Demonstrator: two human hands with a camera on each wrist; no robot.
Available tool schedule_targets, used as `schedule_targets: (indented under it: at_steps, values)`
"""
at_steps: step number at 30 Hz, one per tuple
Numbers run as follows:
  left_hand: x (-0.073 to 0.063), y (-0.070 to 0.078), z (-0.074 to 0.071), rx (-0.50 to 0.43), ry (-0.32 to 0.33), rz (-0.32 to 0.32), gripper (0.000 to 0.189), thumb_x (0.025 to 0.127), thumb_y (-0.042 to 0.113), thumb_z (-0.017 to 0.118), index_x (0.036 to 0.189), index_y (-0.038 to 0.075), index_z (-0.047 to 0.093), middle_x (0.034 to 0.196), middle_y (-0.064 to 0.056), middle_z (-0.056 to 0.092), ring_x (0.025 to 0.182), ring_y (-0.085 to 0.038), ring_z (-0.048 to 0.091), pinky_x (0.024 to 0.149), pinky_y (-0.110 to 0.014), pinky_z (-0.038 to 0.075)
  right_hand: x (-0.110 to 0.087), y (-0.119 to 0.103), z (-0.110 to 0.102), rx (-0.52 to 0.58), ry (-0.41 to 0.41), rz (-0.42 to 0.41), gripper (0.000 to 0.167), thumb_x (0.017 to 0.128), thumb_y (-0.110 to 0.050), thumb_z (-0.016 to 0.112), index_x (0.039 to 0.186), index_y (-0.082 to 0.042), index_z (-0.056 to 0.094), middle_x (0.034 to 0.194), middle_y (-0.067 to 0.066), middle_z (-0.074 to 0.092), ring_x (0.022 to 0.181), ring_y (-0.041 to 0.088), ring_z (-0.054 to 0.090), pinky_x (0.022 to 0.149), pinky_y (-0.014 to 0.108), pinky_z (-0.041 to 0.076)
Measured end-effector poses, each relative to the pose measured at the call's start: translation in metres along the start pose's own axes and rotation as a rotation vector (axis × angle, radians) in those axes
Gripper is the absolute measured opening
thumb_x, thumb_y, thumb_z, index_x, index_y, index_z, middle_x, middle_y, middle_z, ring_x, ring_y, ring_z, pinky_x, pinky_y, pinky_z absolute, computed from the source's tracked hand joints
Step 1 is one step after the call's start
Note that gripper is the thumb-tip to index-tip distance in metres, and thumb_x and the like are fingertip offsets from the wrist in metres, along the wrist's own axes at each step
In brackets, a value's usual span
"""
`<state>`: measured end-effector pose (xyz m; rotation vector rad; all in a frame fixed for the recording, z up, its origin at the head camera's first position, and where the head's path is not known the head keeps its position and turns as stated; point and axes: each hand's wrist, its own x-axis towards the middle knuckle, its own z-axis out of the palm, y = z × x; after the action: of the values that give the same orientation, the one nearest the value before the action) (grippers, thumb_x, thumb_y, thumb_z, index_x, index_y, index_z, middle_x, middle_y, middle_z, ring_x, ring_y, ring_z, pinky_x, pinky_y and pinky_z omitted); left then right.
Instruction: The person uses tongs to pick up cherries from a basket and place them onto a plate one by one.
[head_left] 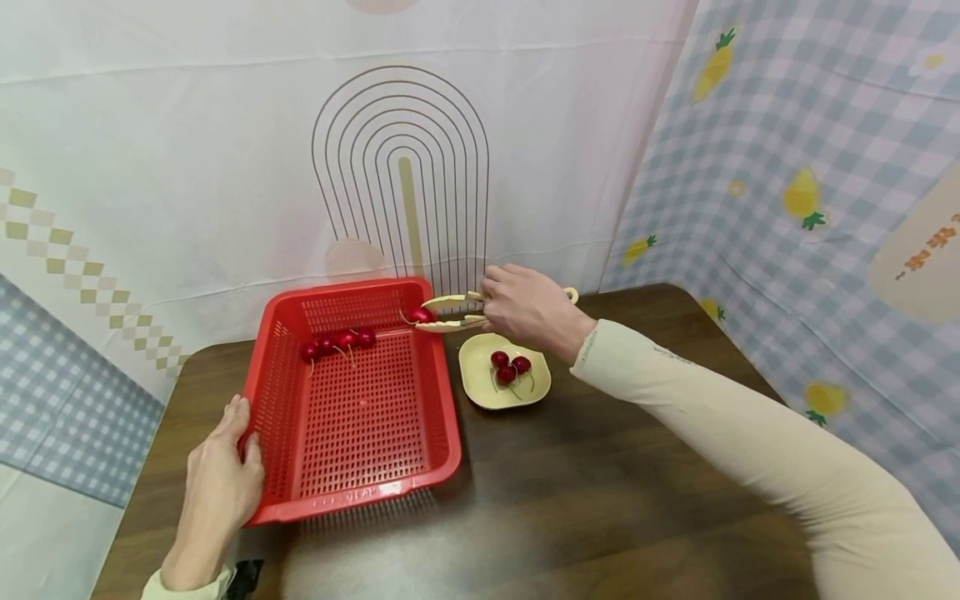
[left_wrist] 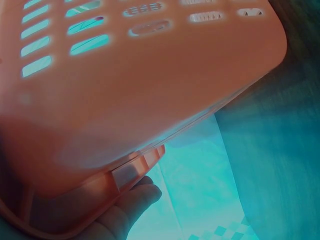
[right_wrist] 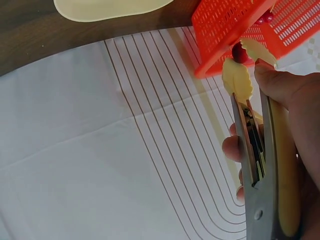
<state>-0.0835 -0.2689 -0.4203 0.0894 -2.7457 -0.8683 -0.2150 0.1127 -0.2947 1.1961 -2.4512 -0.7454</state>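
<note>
My left hand [head_left: 225, 471] grips the left rim of a red plastic basket [head_left: 363, 425], thumb over the edge. The left wrist view shows the basket wall [left_wrist: 135, 95] close up and part of that hand. Tongs with cream tips [head_left: 456, 301] are in my right hand [head_left: 528, 312]. Between the tips is a red cherry [head_left: 422, 316] with a stem, at the basket's back right corner. The right wrist view also shows this cherry [right_wrist: 239, 53] between the tips. Several cherries [head_left: 327, 345] lie in a row toward the back of the basket.
A pale yellow dish [head_left: 477, 390] right of the basket holds three stemmed cherries [head_left: 507, 375]. Both stand on a dark wooden table [head_left: 600, 500]. A white patterned cloth [head_left: 225, 167] hangs behind the table, and a checked cloth [head_left: 750, 208] hangs at the right.
</note>
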Motion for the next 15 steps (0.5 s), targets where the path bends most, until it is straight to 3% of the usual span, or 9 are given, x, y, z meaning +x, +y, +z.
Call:
schedule_targets:
  at_steps: [15]
  values:
    - [-0.001,0.001,0.000,0.003,-0.008,-0.001,0.054,0.101,0.002,0.046,0.152,-0.010,0.036,0.159,-0.029,0.034,0.143,-0.052,0.039,0.112,-0.067,0.036,-0.021,0.006,0.001,0.006,0.083,0.017,0.037,0.101,-0.034,0.062,0.075,-0.009,0.073,0.088,0.006,0.067,0.085,0.024,0.056,0.073,0.032,0.049]
